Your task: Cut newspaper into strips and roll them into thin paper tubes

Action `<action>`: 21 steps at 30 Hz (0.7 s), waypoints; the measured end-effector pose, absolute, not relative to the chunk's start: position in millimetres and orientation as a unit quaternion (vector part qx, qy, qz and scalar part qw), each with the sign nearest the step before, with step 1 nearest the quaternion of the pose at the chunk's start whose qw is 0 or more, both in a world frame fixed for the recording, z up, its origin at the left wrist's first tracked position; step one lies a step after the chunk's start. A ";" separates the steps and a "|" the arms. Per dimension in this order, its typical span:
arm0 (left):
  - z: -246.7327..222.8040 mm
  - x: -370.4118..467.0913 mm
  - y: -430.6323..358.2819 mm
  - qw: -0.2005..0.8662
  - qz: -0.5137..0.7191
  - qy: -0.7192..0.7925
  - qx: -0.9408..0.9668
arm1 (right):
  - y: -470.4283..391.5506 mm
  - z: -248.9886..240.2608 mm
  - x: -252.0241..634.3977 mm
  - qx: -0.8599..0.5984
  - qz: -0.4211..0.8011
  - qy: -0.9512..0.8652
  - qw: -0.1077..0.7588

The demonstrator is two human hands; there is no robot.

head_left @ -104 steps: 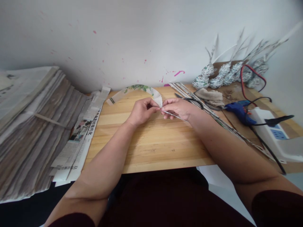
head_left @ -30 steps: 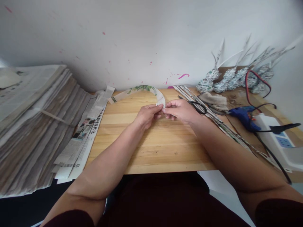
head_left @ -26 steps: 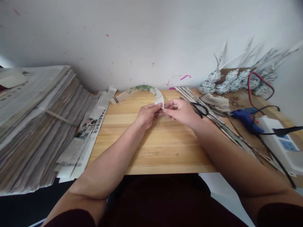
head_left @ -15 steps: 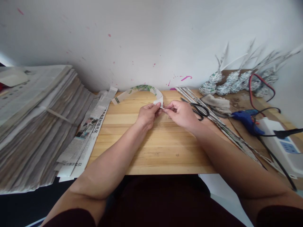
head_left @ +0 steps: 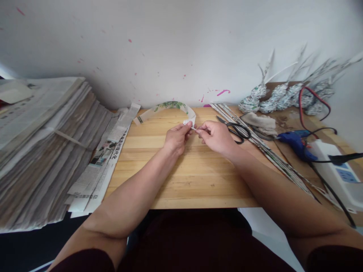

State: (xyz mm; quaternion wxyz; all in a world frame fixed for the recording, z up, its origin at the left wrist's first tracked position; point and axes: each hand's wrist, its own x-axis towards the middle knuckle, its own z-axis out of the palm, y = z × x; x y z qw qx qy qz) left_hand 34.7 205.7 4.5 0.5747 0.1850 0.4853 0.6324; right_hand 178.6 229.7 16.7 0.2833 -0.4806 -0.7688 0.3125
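Note:
A strip of newspaper (head_left: 170,105) with a green leafy print curves over the back of the wooden table, its near end narrowed and rolled between my two hands. My left hand (head_left: 178,136) is closed, pinching the strip with thumb and fingers just where it narrows. Close by on the right, my right hand (head_left: 213,135) pinches the thin rolled tip, its fingers closed. Black-handled scissors (head_left: 239,130) lie right beside my right hand. Part of the rolled end is hidden by the fingers.
Left stands a tied stack of newspapers (head_left: 51,151), with cut newspaper strips (head_left: 109,155) beside it. At right are rolled paper sticks (head_left: 266,155), a rag (head_left: 260,124), a blue glue gun (head_left: 296,142), a white power strip (head_left: 340,170) and woven paper pieces (head_left: 279,98) by the wall.
Both hands stay almost in place at the strip's rolled end. The fingers of my right hand have shifted slightly around the tip; the strip is nearly unchanged.

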 end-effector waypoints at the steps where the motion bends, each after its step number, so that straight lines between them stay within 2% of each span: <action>1: 4.7 34.5 205.7 0.576 0.632 0.486 0.183 | 229.5 17.0 178.4 -0.480 0.311 -0.770 0.282; 8: 5.4 33.1 207.5 0.586 0.634 0.476 0.169 | 226.6 22.6 177.6 -0.468 0.289 -0.793 0.260; 16: 9.1 32.6 206.4 0.603 0.640 0.452 0.153 | 226.5 20.1 177.3 -0.446 0.264 -0.802 0.299; 21: 11.4 33.1 204.6 0.605 0.650 0.435 0.147 | 225.8 22.7 178.1 -0.447 0.246 -0.811 0.288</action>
